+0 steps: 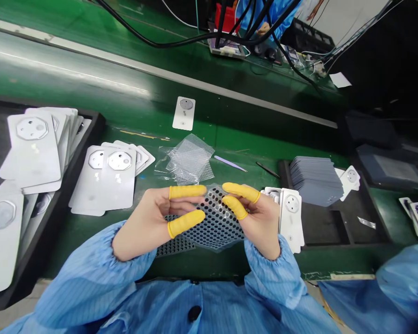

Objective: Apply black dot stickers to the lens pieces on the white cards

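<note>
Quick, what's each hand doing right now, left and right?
Left hand: closed, pinching the clear film piece between its capped fingertips.
Right hand: closed, pinching the same film piece from the other side.

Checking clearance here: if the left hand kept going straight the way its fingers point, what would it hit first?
The left hand points toward the right hand, so it would likely meet those fingertips first, over the clear sheet both hold; depth is unclear.
</note>
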The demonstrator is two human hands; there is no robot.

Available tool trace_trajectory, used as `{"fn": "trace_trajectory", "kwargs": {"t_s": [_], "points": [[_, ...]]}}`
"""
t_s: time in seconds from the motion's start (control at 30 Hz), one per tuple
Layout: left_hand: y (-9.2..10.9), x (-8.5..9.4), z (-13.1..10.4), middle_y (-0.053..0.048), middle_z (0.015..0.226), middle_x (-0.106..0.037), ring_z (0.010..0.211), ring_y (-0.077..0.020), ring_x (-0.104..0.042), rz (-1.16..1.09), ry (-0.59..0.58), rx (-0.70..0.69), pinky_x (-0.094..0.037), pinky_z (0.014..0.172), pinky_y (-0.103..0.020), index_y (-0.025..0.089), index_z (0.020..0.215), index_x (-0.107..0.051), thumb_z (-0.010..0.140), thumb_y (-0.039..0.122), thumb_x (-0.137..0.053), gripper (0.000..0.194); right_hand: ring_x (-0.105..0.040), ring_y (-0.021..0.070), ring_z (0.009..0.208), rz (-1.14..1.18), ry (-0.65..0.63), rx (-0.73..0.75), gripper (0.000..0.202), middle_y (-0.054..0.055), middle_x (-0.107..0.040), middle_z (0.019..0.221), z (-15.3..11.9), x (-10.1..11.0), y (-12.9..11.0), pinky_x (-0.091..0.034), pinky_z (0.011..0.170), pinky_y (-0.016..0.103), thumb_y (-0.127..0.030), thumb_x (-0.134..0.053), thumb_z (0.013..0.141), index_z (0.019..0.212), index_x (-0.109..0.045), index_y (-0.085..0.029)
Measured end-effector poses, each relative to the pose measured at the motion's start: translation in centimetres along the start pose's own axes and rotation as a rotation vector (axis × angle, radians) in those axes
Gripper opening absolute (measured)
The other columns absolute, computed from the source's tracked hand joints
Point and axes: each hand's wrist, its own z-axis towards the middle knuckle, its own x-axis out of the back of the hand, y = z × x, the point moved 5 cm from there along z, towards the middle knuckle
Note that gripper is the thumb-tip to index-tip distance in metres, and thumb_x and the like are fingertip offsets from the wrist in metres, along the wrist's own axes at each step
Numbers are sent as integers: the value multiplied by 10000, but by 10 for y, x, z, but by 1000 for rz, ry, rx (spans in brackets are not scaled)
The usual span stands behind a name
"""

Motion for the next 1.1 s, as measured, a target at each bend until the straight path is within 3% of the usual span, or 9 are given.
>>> {"fn": "trace_trajectory", "kwargs": {"t_s": [0.1, 0.2, 0.3, 0.43, 0.6, 0.77, 0.87, 1.03, 1.1], "points": [[5, -1, 3, -50, 796, -782, 686, -215, -752, -58, 82, -29, -636, 642, -253, 245, 866, -790, 607, 178, -838, 272, -551, 102, 495, -2, -39, 30, 199, -23, -662, 624, 3, -1, -3, -484, 461, 236, -318, -720, 795, 986, -742, -264], [9, 10, 3, -29, 776, -782, 709, -193, -751, -80, 270, -124, -636, 662, -240, 225, 797, -788, 631, 167, -836, 182, -530, 91, 448, 187, -133, -115, 284, -48, -613, 539, 5, 6, 9, -485, 447, 229, -416, -676, 825, 1062, -711, -263], [10, 29, 0, -6, 749, -780, 670, -137, -734, -154, 452, -219, -620, 664, -183, 213, 800, -784, 648, 178, -840, 166, -631, 110, 528, 408, -238, -254, 285, -7, -725, 707, 2, 13, 21, -560, 518, 256, -434, -664, 833, 1062, -701, -267], [5, 39, -2, 13, 712, -774, 625, -93, -711, -195, 475, -246, -600, 660, -131, 218, 798, -785, 651, 178, -842, 163, -711, 134, 651, 483, -97, -249, 235, 11, -767, 869, 0, 14, 22, -616, 586, 262, -336, -741, 779, 1005, -719, -276], [3, 36, -9, 27, 774, -782, 685, -107, -725, -58, 536, -376, -604, 676, -141, 233, 758, -782, 653, 97, -826, 177, -715, 139, 604, 297, 165, -65, 164, -16, -762, 772, -3, 8, 5, -637, 561, 257, -221, -752, 761, 918, -744, -268], [2, 36, -14, 5, 901, -772, 846, -151, -716, 157, 648, -429, -581, 848, -246, 212, 932, -764, 662, 74, -805, 306, -727, 184, 759, -142, 340, 449, 467, -7, -761, 926, -16, 18, -19, -639, 637, 331, -19, -710, 742, 1107, -687, -310], [-1, 32, -21, 5, 977, -730, 918, -133, -678, 119, 607, -442, -558, 834, -209, 239, 1047, -717, 716, 108, -773, 360, -718, 226, 860, -251, 288, 588, 466, 25, -747, 1016, -26, 25, -29, -631, 688, 396, -31, -640, 800, 1193, -645, -280], [-13, -7, -34, -31, 879, -758, 804, -157, -716, -151, 100, -191, -588, 766, -231, 237, 925, -756, 851, 282, -664, 126, -668, 205, 987, -333, -21, 536, 419, 39, -713, 1139, -40, 20, -45, -583, 872, 398, -108, -537, 904, 1307, -553, -223], [-9, -19, -38, -21, 867, -767, 792, -157, -722, -224, 40, -159, -588, 741, -211, 260, 895, -771, 818, 274, -704, 104, -652, 175, 1001, -329, -111, 531, 409, 32, -710, 1150, -45, 14, -49, -552, 929, 370, -124, -479, 942, 1341, -511, -207]]}}
